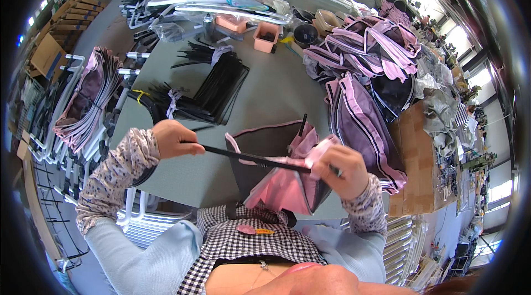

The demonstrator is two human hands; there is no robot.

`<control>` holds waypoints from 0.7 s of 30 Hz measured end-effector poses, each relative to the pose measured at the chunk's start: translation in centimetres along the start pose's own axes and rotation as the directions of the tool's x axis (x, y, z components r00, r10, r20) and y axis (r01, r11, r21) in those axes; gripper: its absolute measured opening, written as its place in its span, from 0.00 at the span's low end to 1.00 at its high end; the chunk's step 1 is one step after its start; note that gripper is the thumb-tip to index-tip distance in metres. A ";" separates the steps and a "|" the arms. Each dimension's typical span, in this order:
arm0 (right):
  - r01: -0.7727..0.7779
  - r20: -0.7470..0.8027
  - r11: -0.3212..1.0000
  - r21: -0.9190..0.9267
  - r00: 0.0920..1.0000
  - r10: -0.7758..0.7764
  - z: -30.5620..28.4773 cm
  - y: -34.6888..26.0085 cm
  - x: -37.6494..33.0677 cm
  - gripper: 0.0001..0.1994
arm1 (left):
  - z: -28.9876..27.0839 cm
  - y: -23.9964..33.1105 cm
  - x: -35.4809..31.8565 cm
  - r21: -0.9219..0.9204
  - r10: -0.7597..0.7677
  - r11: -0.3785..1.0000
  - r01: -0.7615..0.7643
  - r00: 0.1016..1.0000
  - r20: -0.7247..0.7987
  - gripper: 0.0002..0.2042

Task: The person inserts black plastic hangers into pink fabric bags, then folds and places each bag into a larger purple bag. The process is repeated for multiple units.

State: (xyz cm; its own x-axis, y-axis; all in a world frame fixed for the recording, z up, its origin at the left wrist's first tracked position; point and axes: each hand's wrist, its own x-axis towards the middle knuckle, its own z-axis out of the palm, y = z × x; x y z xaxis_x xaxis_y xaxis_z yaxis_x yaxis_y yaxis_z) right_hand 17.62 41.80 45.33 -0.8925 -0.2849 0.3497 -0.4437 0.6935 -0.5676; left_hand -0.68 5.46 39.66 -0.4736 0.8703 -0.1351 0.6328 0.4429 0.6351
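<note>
My left hand point(176, 139) is closed around one end of a thin black rod point(238, 155), which slants across in front of me to my right hand. Pinched in my right hand point(342, 168) is the pink edge of a grey-and-pink fabric piece point(282, 192). The rod meets that edge at my right fingers; whether it runs inside the fabric is hidden. Another short black rod end point(303, 124) sticks up from the fabric's far side. The fabric hangs partly over the table's near edge, its grey panel point(246, 170) lying under the rod.
Bundled bent black rods point(221, 87) lie at the left on the grey table point(276, 90). Pink-and-grey fabric pieces point(365, 123) pile up at the right beside a cardboard box point(412, 157). Farther back are a pink bin point(266, 37) and white tubes point(221, 7). People stand beyond.
</note>
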 end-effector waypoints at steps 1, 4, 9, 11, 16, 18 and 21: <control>0.007 0.030 0.991 -0.134 1.000 -0.003 0.5 -0.6 -0.4 0.06 | -0.1 0.8 -0.2 0.022 0.027 0.999 -0.027 1.000 -0.011 0.21; 0.014 -0.068 0.973 -0.230 0.997 -0.031 2.4 -0.6 0.0 0.04 | 0.3 4.3 1.1 0.094 0.129 0.988 -0.124 0.990 -0.054 0.21; 0.084 -0.108 0.987 -0.136 0.989 -0.099 5.6 -1.7 1.6 0.04 | 3.3 9.6 2.1 0.286 0.207 0.942 -0.174 0.975 -0.087 0.16; 0.129 -0.069 0.990 -0.058 0.989 -0.133 7.4 -3.1 2.7 0.03 | 4.5 9.9 2.1 0.298 0.294 0.921 -0.251 0.950 -0.107 0.11; 0.119 -0.122 0.993 0.015 0.986 -0.116 4.9 -0.8 3.1 0.03 | 0.9 6.5 2.4 -0.051 0.470 0.837 -0.546 0.763 -0.443 0.17; 0.192 -0.146 0.981 0.034 0.972 -0.185 6.1 -1.5 3.9 0.03 | 2.1 7.9 3.0 -0.166 0.338 0.808 -0.565 0.676 -0.655 0.20; 0.097 -0.176 0.990 0.102 0.981 -0.078 7.5 -2.4 3.8 0.04 | 3.6 9.5 4.5 -0.209 0.204 0.786 -0.582 0.564 -0.800 0.22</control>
State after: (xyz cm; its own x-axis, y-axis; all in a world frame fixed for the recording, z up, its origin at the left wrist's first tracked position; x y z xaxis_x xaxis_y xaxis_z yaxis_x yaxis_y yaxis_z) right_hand 14.65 34.11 42.47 -0.8273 -0.2172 0.5181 -0.5338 0.5914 -0.6044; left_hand 5.39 14.37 42.37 -0.6280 0.4090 0.6621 0.6447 -0.2031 0.7370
